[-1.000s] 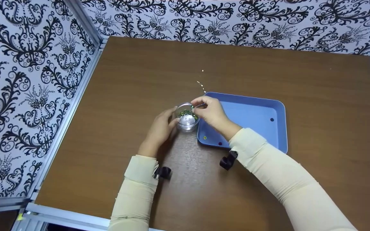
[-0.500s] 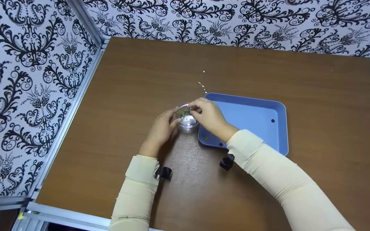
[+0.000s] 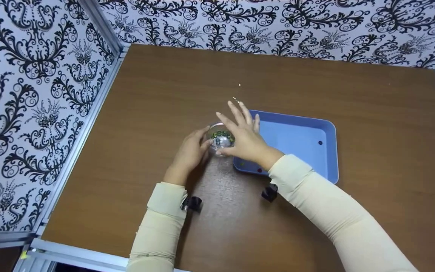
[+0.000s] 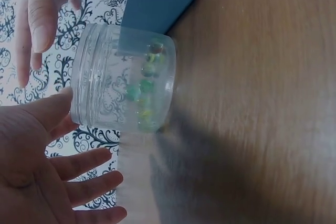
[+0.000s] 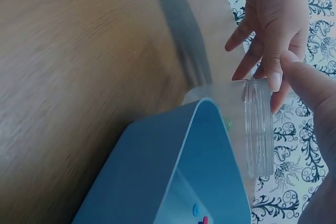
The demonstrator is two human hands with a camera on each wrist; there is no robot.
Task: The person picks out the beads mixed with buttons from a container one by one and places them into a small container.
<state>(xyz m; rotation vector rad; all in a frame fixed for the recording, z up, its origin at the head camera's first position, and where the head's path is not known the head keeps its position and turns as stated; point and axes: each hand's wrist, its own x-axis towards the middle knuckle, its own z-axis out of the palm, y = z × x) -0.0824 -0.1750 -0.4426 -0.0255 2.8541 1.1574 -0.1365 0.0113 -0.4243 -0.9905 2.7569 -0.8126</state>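
A clear plastic jar (image 3: 222, 142) stands upright on the table, just left of the blue tray (image 3: 293, 130). Several glassy green and yellowish beads (image 4: 146, 85) lie at its bottom. My left hand (image 3: 188, 154) pinches the jar's rim between thumb and forefinger, its other fingers stretched out beside the wall. On the jar's right side, my right hand (image 3: 248, 142) is spread with fingers straight over the jar and the tray's corner, nothing in its grasp. In the right wrist view the tray's wall hides much of the jar.
A few small round pieces lie in the tray, among them a dark one (image 3: 320, 142) and a red one (image 3: 259, 170). Tiny pale specks (image 3: 239, 85) dot the wooden table behind the tray. Patterned wall panels (image 3: 255, 30) border the back and left.
My right hand, earlier with thumb and fingertips together over the jar, has spread its fingers, its thumb now lower at the jar's near right side. My left hand keeps its place.
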